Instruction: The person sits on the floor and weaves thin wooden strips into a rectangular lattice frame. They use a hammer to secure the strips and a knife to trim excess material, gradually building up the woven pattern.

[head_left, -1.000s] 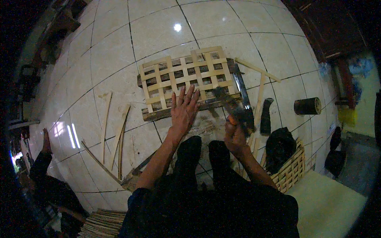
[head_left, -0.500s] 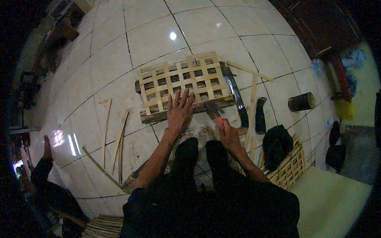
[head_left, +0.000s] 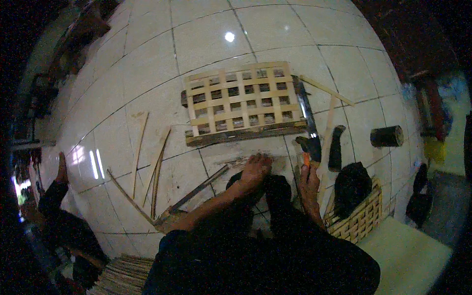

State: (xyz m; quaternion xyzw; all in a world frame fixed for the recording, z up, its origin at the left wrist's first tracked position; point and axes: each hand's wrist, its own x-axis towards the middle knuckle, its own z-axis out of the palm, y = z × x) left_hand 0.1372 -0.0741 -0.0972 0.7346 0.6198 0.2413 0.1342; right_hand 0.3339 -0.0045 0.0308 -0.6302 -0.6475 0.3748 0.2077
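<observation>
A woven lattice of pale flat strips (head_left: 239,104) lies on dark wooden boards (head_left: 250,135) on the floor before me. My left hand (head_left: 256,169) is off the lattice, above my feet. Its fingers are foreshortened and blurred, and I cannot make out whether they hold anything. To the right, my right hand (head_left: 309,181) is closed round the orange handle of a knife (head_left: 307,160). The knife's dark blade points away from me, beside the lower end of a long machete (head_left: 306,108) that lies along the lattice's right side.
Loose strips (head_left: 156,169) lie left of me, others (head_left: 330,130) at right. A dark cylinder (head_left: 387,136), a black sheath-like piece (head_left: 336,147) and a black bag (head_left: 351,189) on a woven basket (head_left: 361,216) are at right. Another person's arm (head_left: 54,194) shows at far left.
My left hand has lifted off the lattice and come back toward my feet. My right hand, with the knife, has moved right, away from the lattice's front edge. The view has shifted slightly.
</observation>
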